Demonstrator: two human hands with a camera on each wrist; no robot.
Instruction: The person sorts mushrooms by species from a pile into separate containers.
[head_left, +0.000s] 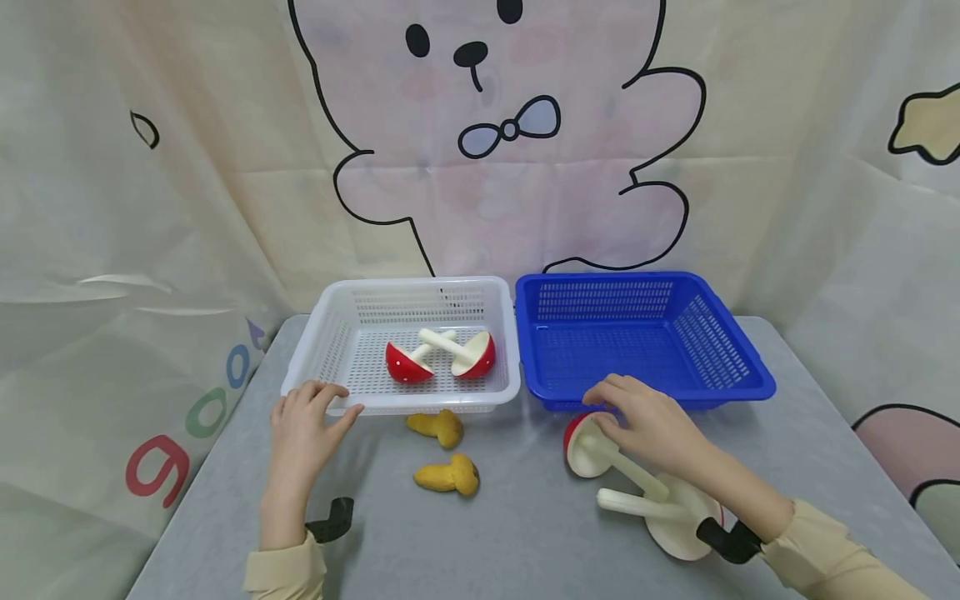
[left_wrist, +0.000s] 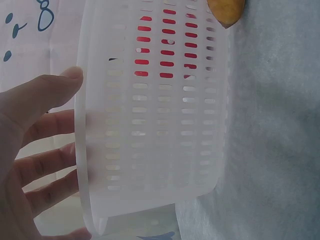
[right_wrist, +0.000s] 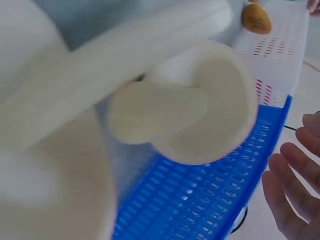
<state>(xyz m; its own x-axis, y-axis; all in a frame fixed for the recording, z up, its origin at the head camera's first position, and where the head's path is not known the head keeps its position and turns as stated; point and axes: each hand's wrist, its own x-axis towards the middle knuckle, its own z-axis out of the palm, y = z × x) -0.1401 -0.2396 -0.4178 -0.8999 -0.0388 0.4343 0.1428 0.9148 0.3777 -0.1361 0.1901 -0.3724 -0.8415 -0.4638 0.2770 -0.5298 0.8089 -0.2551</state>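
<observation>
My left hand (head_left: 306, 433) is at the near left corner of the white basket (head_left: 341, 292), fingers loosely bent about its rim; whether they touch it I cannot tell. Two red-capped toy mushrooms (head_left: 408, 367) lie in that basket. Above another red-capped toy mushroom (head_left: 588, 454) on the table hovers my right hand (head_left: 648, 421), holding nothing. In the right wrist view, the fingers (right_wrist: 295, 175) are spread loosely, apart from the mushroom's pale underside (right_wrist: 227, 110). A larger pale toy mushroom (head_left: 678, 529) lies beside it, partly hidden by the right wrist.
A blue basket (head_left: 645, 396) stands right beside the white one, with nothing in it. Two small yellow-brown toy mushrooms (head_left: 448, 428) lie on the grey table (head_left: 517, 542) before the white basket. A printed curtain (head_left: 750, 100) hangs behind and at the sides.
</observation>
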